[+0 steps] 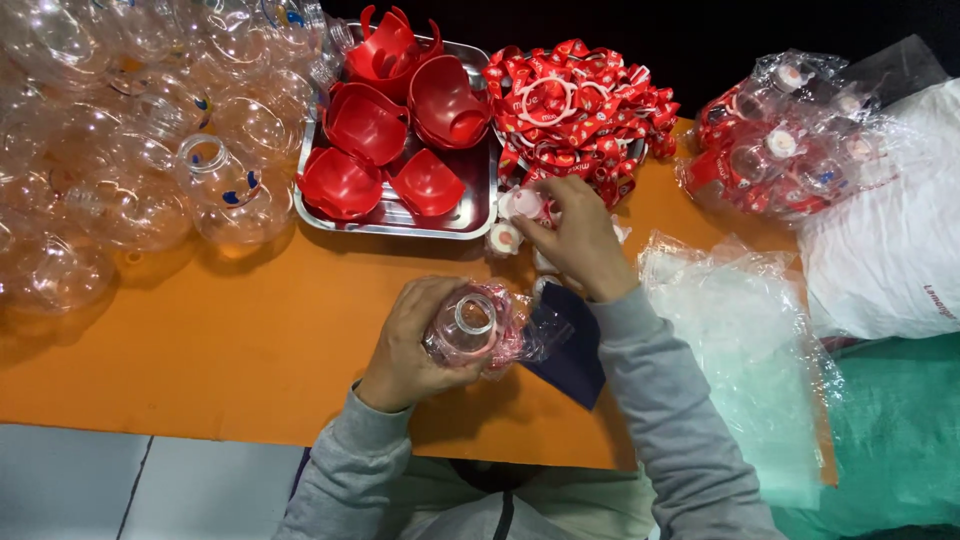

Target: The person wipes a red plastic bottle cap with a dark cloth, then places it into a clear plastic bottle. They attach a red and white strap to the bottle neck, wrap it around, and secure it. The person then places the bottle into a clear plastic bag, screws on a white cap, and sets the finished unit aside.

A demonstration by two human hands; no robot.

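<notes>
Crowding hands, tray, bottles

packing workshop | orange table — heaped clear bottles — tray of red parts

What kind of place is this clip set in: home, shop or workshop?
Probably a small assembly or packing bench. An orange table holds a heap of clear plastic bottles, a metal tray of red cups and bagged finished pieces; the left hand holds one bottle.
</notes>
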